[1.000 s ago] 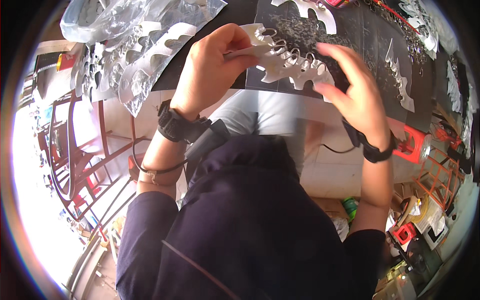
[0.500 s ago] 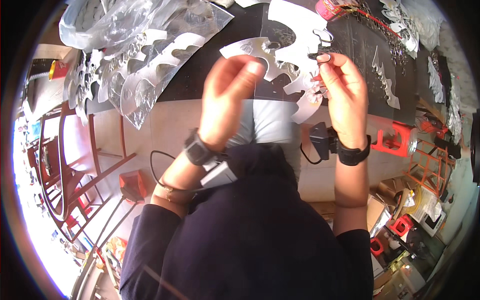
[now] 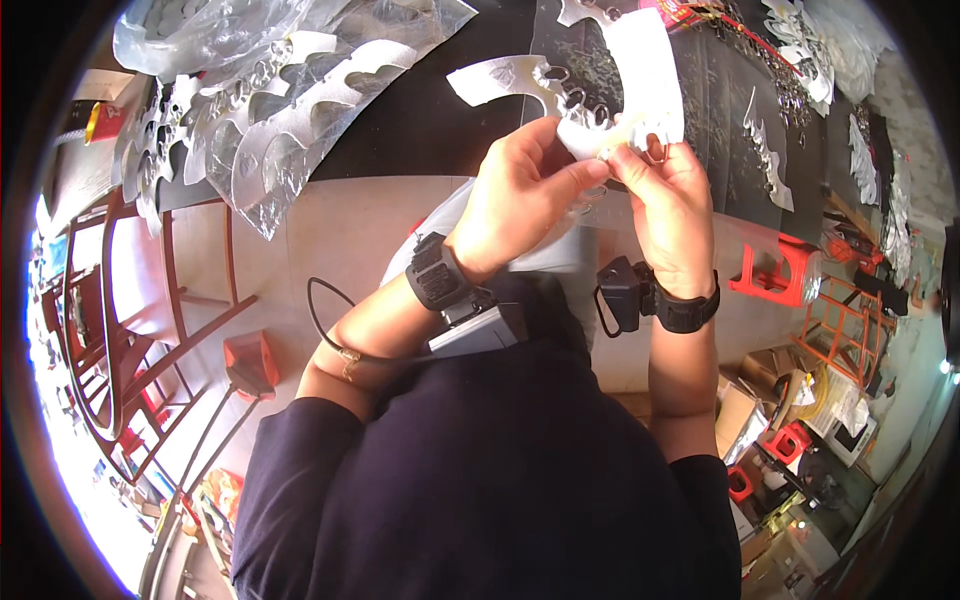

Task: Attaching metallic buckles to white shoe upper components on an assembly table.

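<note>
A white curved sheet [image 3: 648,75] with scalloped cut-outs stands partly raised over the near edge of the dark table. Small metal rings [image 3: 588,108] hang along its inner notches. My left hand [image 3: 522,195] is closed on the sheet's near edge, thumb pointing right. Beside it, my right hand [image 3: 672,205] pinches the same edge between thumb and fingers. The two thumbs nearly meet. What small piece may lie between the fingertips is hidden. Both wrists wear black straps with small devices attached.
Scalloped white sheets [image 3: 300,125] lie on clear plastic at the left, beside a plastic bag [image 3: 200,35]. A narrow cut sheet [image 3: 768,150] and a heap of metal rings [image 3: 790,85] are at the right. A red stool [image 3: 775,272] stands below the table's right side.
My left hand has moved right and taken hold of the sheet's edge. My right hand has shifted slightly left and down, and the sheet has turned more upright.
</note>
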`<state>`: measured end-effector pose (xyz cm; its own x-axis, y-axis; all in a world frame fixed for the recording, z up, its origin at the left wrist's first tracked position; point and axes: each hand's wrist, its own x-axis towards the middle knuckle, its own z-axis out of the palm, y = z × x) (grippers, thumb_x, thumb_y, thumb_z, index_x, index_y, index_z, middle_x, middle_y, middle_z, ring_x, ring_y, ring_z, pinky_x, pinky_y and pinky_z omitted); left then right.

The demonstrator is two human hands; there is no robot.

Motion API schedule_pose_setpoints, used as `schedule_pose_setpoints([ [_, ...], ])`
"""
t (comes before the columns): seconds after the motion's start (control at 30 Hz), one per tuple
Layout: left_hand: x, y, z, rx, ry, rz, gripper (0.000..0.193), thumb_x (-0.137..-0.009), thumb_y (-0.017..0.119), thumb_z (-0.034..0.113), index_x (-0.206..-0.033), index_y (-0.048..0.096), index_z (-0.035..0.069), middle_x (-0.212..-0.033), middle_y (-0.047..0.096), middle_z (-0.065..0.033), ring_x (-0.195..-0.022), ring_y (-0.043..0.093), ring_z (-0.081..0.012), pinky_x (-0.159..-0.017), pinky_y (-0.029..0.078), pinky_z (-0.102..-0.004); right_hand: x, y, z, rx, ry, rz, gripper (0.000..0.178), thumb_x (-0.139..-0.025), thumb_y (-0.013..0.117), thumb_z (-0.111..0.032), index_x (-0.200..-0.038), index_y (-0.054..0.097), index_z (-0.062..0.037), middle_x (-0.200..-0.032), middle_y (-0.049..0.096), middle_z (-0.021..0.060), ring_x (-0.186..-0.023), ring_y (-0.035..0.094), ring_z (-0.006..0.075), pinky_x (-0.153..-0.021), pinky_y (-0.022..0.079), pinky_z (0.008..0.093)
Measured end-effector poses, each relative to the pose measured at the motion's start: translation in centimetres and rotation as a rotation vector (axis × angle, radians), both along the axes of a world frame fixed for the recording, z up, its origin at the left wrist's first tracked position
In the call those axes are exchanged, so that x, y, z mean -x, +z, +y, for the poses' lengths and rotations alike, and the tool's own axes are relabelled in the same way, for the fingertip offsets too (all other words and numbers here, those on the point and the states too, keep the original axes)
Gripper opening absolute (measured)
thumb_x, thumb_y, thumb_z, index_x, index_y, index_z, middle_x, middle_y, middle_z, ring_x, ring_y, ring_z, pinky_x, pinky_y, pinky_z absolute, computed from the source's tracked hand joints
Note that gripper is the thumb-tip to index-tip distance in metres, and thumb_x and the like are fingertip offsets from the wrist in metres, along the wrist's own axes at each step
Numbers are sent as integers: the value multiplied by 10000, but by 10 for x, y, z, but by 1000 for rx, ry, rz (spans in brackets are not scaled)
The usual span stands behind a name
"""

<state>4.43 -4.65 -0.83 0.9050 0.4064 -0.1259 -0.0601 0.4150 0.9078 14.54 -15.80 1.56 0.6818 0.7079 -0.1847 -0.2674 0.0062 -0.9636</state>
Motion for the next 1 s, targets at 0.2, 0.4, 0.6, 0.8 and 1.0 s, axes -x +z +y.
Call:
schedule_pose_setpoints([
  [0.2, -5, -4, 3, 398, -71, -67, 159, -821, 603, 47, -967, 591, -15, -885, 642, -85, -774, 612, -126, -718, 490, -254, 2, 4, -1, -59, -50, 199, 187, -821, 599, -34, -1001, 557, -10, -914, 602, 31, -872, 559, 115, -788, 433, 265],
  [0.4, -8, -13, -2, 722, -138, -38, 175, -841, 569, 52, -999, 588, -20, -918, 641, -93, -791, 620, -156, -734, 494, -276, 1, -7, -4, -103, -161, 567, 120, -818, 588, -32, -935, 565, -37, -904, 611, 48, -837, 560, 129, -785, 415, 270],
  [0.6, -6, -16, -8, 315, -24, 37, 204, -819, 621, 120, -965, 591, -20, -869, 632, -61, -754, 577, -95, -680, 469, -253, 6, -10, -1, -93, -176, 231, 192, -834, 596, -73, -1008, 544, -10, -919, 606, 56, -845, 571, 119, -766, 450, 256],
  [0.8, 8, 1, -1, 73, -82, -18, 301, -780, 683, 110, -1024, 568, -24, -896, 634, -75, -774, 590, -110, -697, 484, -246, 14, -4, 5, -73, -108, 56, 282, -856, 556, -42, -1115, 454, 7, -940, 578, 52, -825, 562, 99, -717, 468, 235],
  [1.0, 0, 9, 7, 199, -5, -6, 164, -843, 598, 81, -955, 572, -36, -805, 638, -86, -695, 608, -118, -587, 498, -229, 1, 10, -2, -345, 140, 578, 420, -846, 556, -42, -1237, 404, -19, -1085, 535, 48, -1008, 489, 120, -890, 397, 280],
])
